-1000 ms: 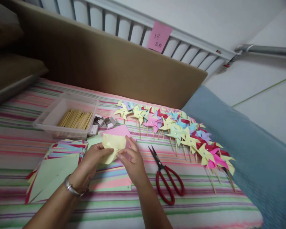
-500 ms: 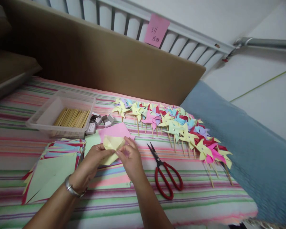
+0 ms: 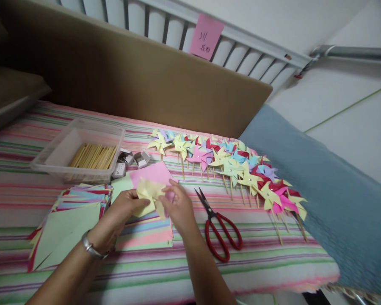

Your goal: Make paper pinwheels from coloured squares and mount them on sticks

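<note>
Pinching yellow paper (image 3: 150, 190), the left hand (image 3: 123, 211) faces the right hand (image 3: 180, 211), whose fingers' hold I cannot tell.

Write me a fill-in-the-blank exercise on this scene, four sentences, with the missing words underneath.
1. The paper held by the left hand and the right hand is pale ____.
2. The handles of the scissors are ____.
3. In the clear plastic box lies a pile of thin, wood-coloured ____.
4. The cloth under the scissors is patterned with coloured ____.

Missing words: 1. yellow; 2. red; 3. sticks; 4. stripes.
</note>
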{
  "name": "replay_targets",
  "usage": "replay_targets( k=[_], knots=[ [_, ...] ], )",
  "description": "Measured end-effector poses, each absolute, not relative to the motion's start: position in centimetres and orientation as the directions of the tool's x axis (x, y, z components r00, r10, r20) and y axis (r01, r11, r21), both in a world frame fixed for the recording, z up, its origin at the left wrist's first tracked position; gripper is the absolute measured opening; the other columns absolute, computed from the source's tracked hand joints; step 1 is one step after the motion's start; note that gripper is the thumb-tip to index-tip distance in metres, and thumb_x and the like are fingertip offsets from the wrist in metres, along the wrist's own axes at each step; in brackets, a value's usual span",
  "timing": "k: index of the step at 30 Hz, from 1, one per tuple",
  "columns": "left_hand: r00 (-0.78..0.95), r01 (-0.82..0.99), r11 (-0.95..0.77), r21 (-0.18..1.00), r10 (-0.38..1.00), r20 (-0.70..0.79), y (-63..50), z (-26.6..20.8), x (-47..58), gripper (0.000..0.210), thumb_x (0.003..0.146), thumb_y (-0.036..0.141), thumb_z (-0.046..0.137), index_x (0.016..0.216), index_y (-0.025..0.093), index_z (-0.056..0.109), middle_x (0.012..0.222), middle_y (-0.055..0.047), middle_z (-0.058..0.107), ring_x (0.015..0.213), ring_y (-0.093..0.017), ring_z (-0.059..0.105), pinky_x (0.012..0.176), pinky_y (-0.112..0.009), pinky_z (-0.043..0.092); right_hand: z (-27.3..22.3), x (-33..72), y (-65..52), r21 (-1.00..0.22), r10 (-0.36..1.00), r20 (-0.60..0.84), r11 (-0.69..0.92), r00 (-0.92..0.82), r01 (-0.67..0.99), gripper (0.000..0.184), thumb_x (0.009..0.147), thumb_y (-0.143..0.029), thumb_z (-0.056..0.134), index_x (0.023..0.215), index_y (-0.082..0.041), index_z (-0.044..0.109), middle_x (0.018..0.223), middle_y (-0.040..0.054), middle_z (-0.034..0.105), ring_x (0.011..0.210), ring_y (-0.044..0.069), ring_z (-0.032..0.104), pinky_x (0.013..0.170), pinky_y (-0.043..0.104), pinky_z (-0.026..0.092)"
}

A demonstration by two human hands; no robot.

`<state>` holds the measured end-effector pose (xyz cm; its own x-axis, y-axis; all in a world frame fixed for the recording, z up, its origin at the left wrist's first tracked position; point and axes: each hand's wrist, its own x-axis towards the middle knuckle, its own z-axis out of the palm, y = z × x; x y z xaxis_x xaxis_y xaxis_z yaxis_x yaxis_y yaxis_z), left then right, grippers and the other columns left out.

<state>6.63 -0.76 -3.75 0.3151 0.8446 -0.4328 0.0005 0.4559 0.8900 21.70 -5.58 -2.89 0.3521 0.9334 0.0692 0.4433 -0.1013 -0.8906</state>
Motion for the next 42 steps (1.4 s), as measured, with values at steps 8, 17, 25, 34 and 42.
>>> replay_targets(
  k=[8,17,25,34,42],
  knots=[
    [0.640,0.178,0.382,0.907,0.655,-0.402,-1.3,-4.0,6.4,0.016,0.060,0.021,0.064,0.071,0.013,0.071,0.058,-0.001,0.064,0.051,-0.012,0.049,0.052,-0.022,0.034,-1.9,23.7,-6.2,-0.966,0.975,-0.222,-0.221,0.011,0.134,0.058,0.064,-0.024,0.072,0.119,-0.024,0.054,0.108,0.0069,0.064,0.102,0.025,0.060,0.077,0.034,0.050],
    [0.667,0.152,0.325,0.933,0.663,-0.339,-1.6,-4.3,6.6,0.007,0.061,0.018,0.062,0.061,0.014,0.067,0.055,0.000,0.061,0.049,-0.013,0.049,0.051,-0.022,0.034,-2.6,23.5,-6.6,-0.966,0.982,-0.164,-0.140,-0.095,0.216,0.053,0.062,-0.012,0.066,0.114,-0.024,0.060,0.102,0.0022,0.066,0.087,0.020,0.061,0.068,0.027,0.050],
    [0.613,0.093,0.386,0.918,0.704,-0.359,-1.5,-3.8,6.8,0.011,0.059,0.022,0.071,0.065,0.014,0.067,0.057,0.000,0.063,0.052,-0.014,0.054,0.053,-0.023,0.039,-2.6,23.1,-6.4,-0.970,0.979,-0.202,-0.200,-0.001,0.139,0.049,0.060,-0.010,0.062,0.107,-0.023,0.062,0.091,-0.0009,0.066,0.079,0.019,0.061,0.062,0.025,0.047],
    [0.528,-0.235,0.586,0.775,0.746,-0.404,-2.2,-3.7,7.6,0.021,0.063,0.027,0.075,0.081,0.018,0.070,0.071,-0.001,0.069,0.063,-0.012,0.060,0.066,-0.024,0.047,-2.4,22.3,-5.5,-0.944,0.943,-0.221,-0.142,0.250,-0.299,0.047,0.058,-0.015,0.065,0.104,-0.019,0.059,0.089,0.0025,0.069,0.076,0.022,0.065,0.063,0.029,0.050],
    [0.381,-0.310,0.503,0.806,0.843,-0.380,-3.0,-3.3,8.8,0.014,0.058,0.027,0.075,0.062,0.015,0.068,0.061,-0.002,0.068,0.061,-0.016,0.059,0.064,-0.026,0.044,-3.2,19.8,-5.7,-0.940,0.931,-0.161,-0.043,0.328,-0.339,0.047,0.063,-0.017,0.062,0.109,-0.018,0.056,0.089,0.0032,0.069,0.081,0.023,0.065,0.070,0.032,0.052]
  ],
)
